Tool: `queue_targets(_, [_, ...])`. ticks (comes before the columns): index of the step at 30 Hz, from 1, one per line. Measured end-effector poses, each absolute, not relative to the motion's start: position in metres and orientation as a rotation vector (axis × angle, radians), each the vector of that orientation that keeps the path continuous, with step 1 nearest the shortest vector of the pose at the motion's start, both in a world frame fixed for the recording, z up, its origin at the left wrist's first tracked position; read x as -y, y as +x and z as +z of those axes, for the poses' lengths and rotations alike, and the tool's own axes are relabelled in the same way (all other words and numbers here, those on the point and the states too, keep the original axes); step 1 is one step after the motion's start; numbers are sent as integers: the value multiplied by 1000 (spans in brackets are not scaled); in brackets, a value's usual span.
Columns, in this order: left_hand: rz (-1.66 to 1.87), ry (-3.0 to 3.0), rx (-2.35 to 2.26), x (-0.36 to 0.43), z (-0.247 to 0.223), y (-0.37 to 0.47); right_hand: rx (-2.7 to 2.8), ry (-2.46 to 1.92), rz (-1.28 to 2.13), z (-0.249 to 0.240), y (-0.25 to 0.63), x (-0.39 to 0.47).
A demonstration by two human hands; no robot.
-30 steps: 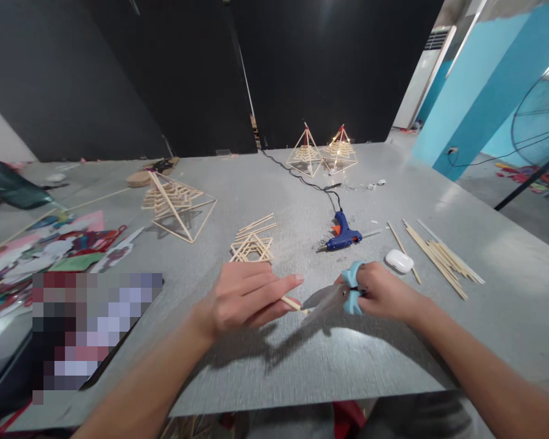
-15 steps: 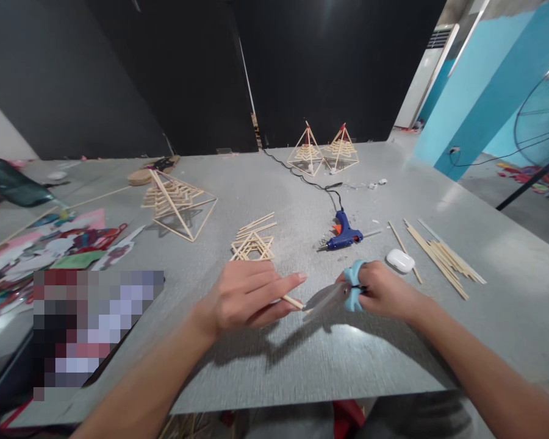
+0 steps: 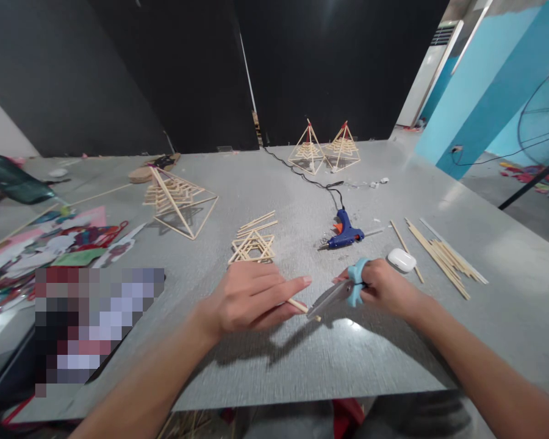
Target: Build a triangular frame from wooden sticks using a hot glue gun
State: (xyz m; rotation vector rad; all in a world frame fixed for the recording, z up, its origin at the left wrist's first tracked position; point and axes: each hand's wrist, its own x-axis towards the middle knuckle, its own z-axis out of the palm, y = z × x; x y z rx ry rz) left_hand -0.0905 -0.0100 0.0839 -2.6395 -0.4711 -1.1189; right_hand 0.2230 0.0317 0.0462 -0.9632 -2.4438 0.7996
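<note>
My left hand (image 3: 258, 299) is closed on a thin wooden stick (image 3: 297, 304), whose end pokes out past the fingertips to the right. In my right hand (image 3: 384, 285) are scissors (image 3: 330, 297) with light blue handles, the fingers wrapped in the loops. The blades meet the stick close to its end, and a short tip shows beyond them. Just behind my left hand lies a star-shaped frame of sticks (image 3: 252, 247), with several loose short sticks (image 3: 257, 224) beside it.
A blue glue gun (image 3: 345, 231) with its cord lies past the scissors. At right are a white earbud case (image 3: 401, 260) and a bundle of sticks (image 3: 439, 256). Stick pyramids (image 3: 180, 201) stand at left and at the back. A pixelated dark object (image 3: 100, 326) and coloured scraps (image 3: 80, 241) occupy the left.
The scissor blades have drawn closer together on the stick, and its tip now shows past them. My right hand has shifted slightly; my left keeps its hold.
</note>
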Motion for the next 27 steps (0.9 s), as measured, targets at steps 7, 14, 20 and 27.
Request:
queue_targets(7, [-1559,-2882,707,17,65,-76,2157,-1087,922,40,218,-35])
queue_targets(14, [-2168,-3078,1888,27,35,-33,1681,-1181,1293,23,200,-37])
queue_targets(20, [-2223,-3017,2002,28,18,-19,1602,-1131,1208,10,182,-26])
queue_targets(27, [-2246,-2932,1786,24,22,-24,1603,-1028,1109,11,146,-18])
